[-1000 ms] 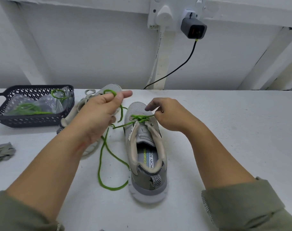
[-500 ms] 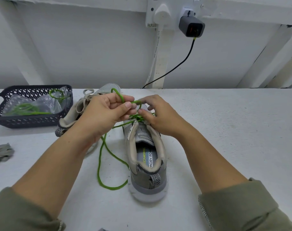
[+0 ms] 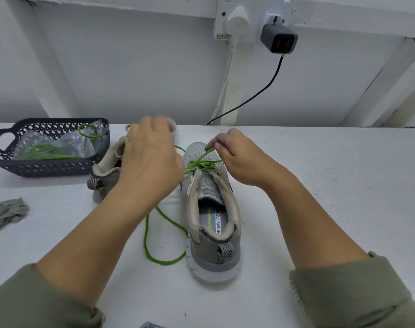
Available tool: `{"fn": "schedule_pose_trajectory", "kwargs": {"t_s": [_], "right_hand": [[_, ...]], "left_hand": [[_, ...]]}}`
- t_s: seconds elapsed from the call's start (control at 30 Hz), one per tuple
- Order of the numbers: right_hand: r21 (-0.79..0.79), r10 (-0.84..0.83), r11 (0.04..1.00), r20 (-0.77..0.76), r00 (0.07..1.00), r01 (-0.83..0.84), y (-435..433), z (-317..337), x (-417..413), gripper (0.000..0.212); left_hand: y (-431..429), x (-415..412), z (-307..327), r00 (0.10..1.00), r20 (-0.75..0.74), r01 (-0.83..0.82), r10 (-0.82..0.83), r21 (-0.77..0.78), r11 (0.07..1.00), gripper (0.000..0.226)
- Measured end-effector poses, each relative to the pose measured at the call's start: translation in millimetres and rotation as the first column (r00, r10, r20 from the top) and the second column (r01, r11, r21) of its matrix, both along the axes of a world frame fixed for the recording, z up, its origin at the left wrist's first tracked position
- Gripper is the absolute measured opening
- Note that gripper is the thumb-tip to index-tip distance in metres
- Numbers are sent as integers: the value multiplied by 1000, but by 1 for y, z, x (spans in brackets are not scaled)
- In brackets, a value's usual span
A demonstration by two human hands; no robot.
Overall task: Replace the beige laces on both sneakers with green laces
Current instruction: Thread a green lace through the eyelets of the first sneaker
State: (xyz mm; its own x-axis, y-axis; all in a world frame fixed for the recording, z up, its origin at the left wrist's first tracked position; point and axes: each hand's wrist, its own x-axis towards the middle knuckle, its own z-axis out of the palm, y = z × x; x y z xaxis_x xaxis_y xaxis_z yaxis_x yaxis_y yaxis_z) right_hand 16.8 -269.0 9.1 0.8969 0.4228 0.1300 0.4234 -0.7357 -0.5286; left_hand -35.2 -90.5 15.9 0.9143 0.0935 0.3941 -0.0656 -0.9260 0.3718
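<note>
Lacing is just beginning: the right hand point(image 3: 235, 157) is pinching the green lace point(image 3: 201, 164) over the mid-table sneaker point(image 3: 213, 209)'s far eyelets, the left hand point(image 3: 152, 159)'s grip is unreadable, and threading nearer eyelets is probably coming next.

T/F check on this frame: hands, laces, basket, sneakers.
1. The right hand pinches the green lace above the near sneaker. True.
2. The basket is empty. False: it holds a clear plastic bag and a spare green lace.
3. The near sneaker's heel points toward the camera. True.
4. The beige lace bundle lies inside the near sneaker. False: it lies on the table at the left edge, apart from both sneakers.
</note>
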Motion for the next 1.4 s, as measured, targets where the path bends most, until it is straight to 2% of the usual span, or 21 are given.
{"fn": "schedule_pose_trajectory", "kwargs": {"t_s": [0.07,0.13,0.2,0.27,0.33,0.4,0.5,0.6,0.7,0.77,0.87,0.93,1.1,1.17,1.2,1.27,1.33,1.4], "right_hand": [[11,-13,1000,72,997,12,-1,-1,-1,30],[111,-82,992,162,983,64,-6,-1,-3,25],[303,-147,947,102,984,110,-11,-3,-5,16],[428,-137,895,-9,991,127,-12,-4,-6,13],[497,-103,859,-64,993,121,-9,-5,-7,15],[524,-109,844,-43,993,116,-6,-5,-5,14],[459,-137,882,34,990,106,-3,-8,-2,6],[452,-139,885,18,990,116,0,-11,-1,11],[568,-103,816,-48,994,112,5,-11,-2,12],[619,-81,779,-67,994,105,8,-10,-1,15],[643,-66,758,-92,994,110,10,-6,0,18],[620,-64,778,-78,995,99,9,-4,0,16],[585,-103,804,-44,994,109,11,-6,0,10],[521,-190,828,-90,978,209,6,-5,-1,7],[436,-250,851,-152,956,292,2,-4,-1,12],[153,-337,905,-314,888,397,-4,0,-5,32],[-67,-356,930,-396,846,360,-1,3,-10,43],[-160,-363,932,-382,850,327,8,5,-14,43]], "left_hand": [[-1,8,-3,973,-118,181,-200,-155,971,45],[2,13,-8,921,-231,221,-314,-355,908,48],[6,16,-15,905,-242,217,-349,-443,870,46],[7,18,-17,897,-232,217,-375,-508,834,40],[8,20,-17,885,-212,256,-414,-521,814,33],[8,22,-17,864,-189,301,-468,-551,779,30],[8,24,-19,875,-143,282,-463,-627,726,20],[7,24,-20,897,-109,248,-428,-678,692,12],[6,28,-23,888,-119,267,-444,-652,710,11],[5,32,-26,916,-95,247,-390,-634,733,6],[8,37,-33,960,-9,221,-282,-596,772,13],[10,39,-35,953,6,257,-304,-550,794,14],[6,36,-30,925,-29,261,-379,-677,688,14],[5,36,-29,934,-5,250,-356,-704,665,10],[6,36,-28,941,-6,243,-339,-686,686,9],[6,37,-28,945,-51,219,-323,-637,740,8],[2,38,-28,942,-114,188,-316,-600,777,6],[-5,40,-27,939,-171,149,-300,-581,800,6]]}}
